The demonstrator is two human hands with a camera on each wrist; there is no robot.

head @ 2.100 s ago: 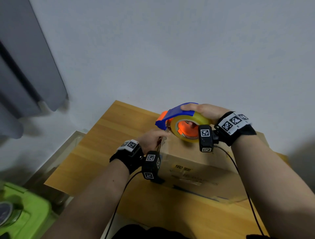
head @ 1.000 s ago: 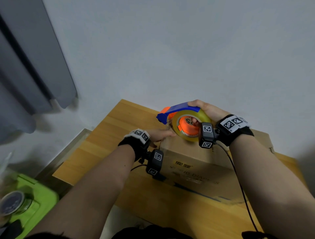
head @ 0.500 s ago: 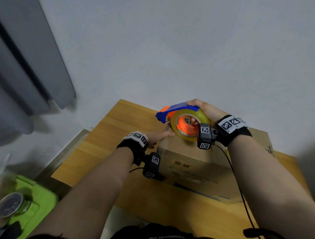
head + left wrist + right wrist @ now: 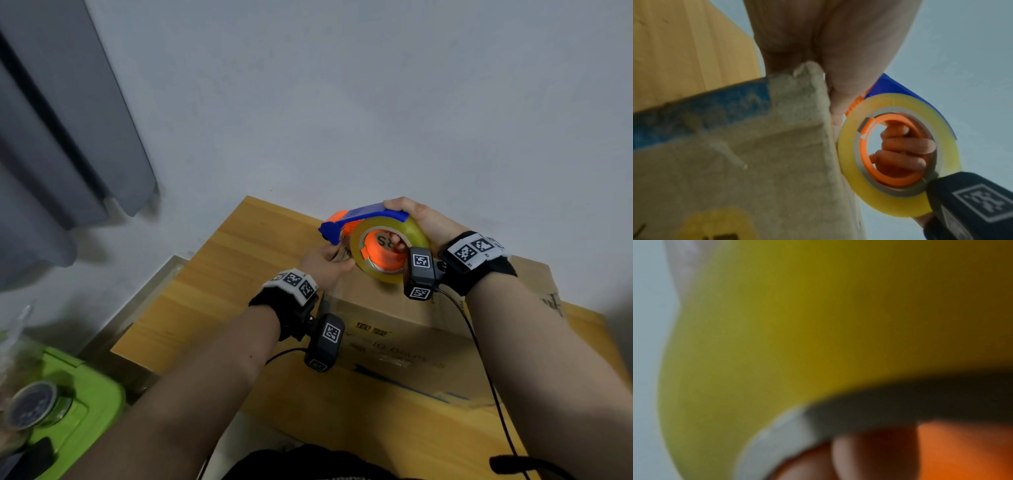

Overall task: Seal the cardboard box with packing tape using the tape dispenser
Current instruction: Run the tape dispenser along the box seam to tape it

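Note:
A brown cardboard box (image 4: 411,342) lies on the wooden table (image 4: 222,274). My right hand (image 4: 421,219) grips the tape dispenser (image 4: 363,214), blue guard on top, with fingers (image 4: 906,144) curled through its orange core. The yellowish tape roll (image 4: 358,253) hovers over the box's far left corner and fills the right wrist view as a blurred tape roll (image 4: 797,321). My left hand (image 4: 325,263) sits just under the dispenser's mouth, pinching at the tape end. Its thumb (image 4: 838,100) lies along the frayed box corner (image 4: 807,69). The tape end itself is hard to make out.
A green bin (image 4: 78,404) with a round dark lid sits low at the left, beside the table. Grey curtain (image 4: 68,137) hangs at the left against the white wall. A black cable (image 4: 479,342) trails from my right wrist across the box.
My left hand has crept up and right, closer to the dispenser's mouth at the box corner. The right hand and dispenser have stayed almost in place.

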